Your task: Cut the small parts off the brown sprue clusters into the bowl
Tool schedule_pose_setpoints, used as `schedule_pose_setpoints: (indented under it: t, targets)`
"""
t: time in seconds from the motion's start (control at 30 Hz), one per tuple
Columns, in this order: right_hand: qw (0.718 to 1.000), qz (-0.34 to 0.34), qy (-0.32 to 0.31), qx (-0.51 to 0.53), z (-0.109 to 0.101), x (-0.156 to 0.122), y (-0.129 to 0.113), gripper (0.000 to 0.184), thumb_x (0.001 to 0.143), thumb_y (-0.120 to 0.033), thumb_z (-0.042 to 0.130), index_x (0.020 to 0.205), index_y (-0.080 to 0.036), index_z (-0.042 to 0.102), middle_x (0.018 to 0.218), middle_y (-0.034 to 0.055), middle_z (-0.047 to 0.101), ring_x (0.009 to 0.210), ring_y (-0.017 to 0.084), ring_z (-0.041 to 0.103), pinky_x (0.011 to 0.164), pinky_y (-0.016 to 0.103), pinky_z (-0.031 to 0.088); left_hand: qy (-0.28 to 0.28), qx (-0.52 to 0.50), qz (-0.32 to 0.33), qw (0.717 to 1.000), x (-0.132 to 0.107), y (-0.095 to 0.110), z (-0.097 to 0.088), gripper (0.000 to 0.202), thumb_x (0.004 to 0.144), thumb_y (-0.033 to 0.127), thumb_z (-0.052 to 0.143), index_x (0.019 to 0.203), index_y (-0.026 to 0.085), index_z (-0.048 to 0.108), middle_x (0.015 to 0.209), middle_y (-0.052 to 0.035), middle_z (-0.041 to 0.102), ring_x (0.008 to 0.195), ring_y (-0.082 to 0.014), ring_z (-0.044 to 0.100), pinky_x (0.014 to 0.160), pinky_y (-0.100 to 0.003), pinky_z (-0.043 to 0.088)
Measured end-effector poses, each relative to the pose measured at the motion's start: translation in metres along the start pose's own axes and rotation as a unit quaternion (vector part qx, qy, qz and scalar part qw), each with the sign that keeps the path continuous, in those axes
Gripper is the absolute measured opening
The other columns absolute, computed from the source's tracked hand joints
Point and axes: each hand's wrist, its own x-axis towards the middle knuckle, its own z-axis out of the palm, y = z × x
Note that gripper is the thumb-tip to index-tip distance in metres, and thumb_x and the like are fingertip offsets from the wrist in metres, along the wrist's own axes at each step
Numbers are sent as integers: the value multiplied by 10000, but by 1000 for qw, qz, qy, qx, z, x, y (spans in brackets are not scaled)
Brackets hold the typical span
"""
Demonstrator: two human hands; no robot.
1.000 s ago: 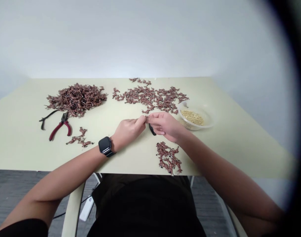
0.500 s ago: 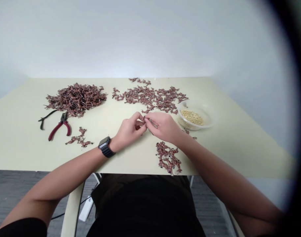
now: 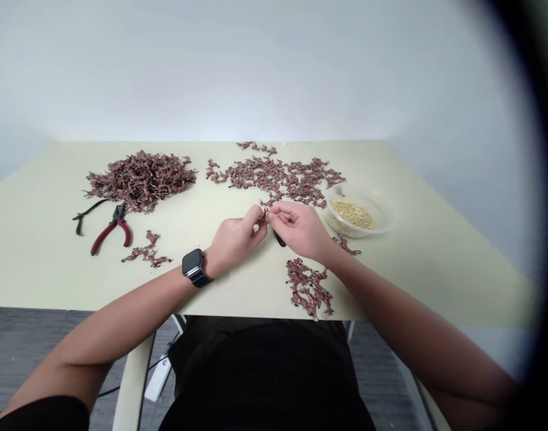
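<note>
My left hand [image 3: 236, 237], with a black watch [image 3: 193, 266] on its wrist, and my right hand [image 3: 300, 228] meet fingertip to fingertip over the middle of the pale table [image 3: 44, 263]. Both pinch one small brown piece [image 3: 264, 217] between them. My right hand also grips a thin black-handled tool [image 3: 279, 240] that pokes out below its fingers. A small heap of brown pieces [image 3: 308, 288] lies just under my right wrist. Behind the hands is a wide scatter of the same pieces [image 3: 278, 176].
A large heap of brown pieces [image 3: 139, 178] sits at the back left. Red-handled pliers [image 3: 109, 230] and a black tool [image 3: 85, 214] lie left of it, with a few loose pieces [image 3: 145, 254] nearby. A clear bowl of small yellow bits [image 3: 357, 214] stands to the right.
Both hands stayed together at the table's middle, shifting their fingers round the small piece. The black tool, hidden half a second ago, shows again below my right hand.
</note>
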Motion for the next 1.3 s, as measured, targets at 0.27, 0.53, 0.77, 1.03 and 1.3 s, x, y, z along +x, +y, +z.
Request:
schedule_pose_setpoints:
  t: [0.27, 0.53, 0.77, 1.03, 1.3]
  targets:
    - [896, 222, -113, 369, -5, 6, -8, 239, 888, -332, 712, 763, -217, 544, 610, -85, 269, 527, 96, 146, 447, 269, 110, 30, 161, 145, 976, 2, -8, -2, 88, 1022, 153, 477, 982, 196, 542, 644, 6, 631, 552, -130, 596, 520, -260, 359]
    - [998, -27, -1, -52, -12, 4, -3, 230, 1010, -365, 586, 941, -187, 714, 601, -40, 433, 564, 127, 381, 592, 301, 311, -38, -179, -92, 979, 7, 2, -6, 128, 968, 255, 628, 1041, 221, 528, 734, 26, 733, 552, -97, 646, 575, -214, 478]
    - [967, -171, -33, -184, -15, 5, 6, 198, 1025, -226, 516, 1005, -176, 707, 758, 14, 606, 697, 152, 507, 704, 300, 365, -49, -230, -122, 964, 6, -1, -3, 144, 948, 267, 640, 1028, 221, 530, 729, 19, 741, 568, -104, 661, 601, -220, 515]
    - [974, -157, -44, -155, -8, 3, 5, 171, 981, -193, 529, 869, -191, 659, 692, 0, 542, 658, 149, 466, 660, 302, 342, -58, -195, -100, 974, 4, 1, -4, 126, 966, 264, 622, 1031, 225, 521, 713, 29, 721, 563, -103, 634, 587, -217, 474]
    - [957, 158, -71, 233, -4, 6, -4, 149, 887, -300, 676, 791, -197, 626, 606, -55, 392, 504, 92, 253, 456, 270, 186, -3, 108, 95, 990, 1, -12, -2, 24, 1018, 202, 510, 1014, 205, 533, 662, 10, 641, 546, -124, 584, 517, -250, 352]
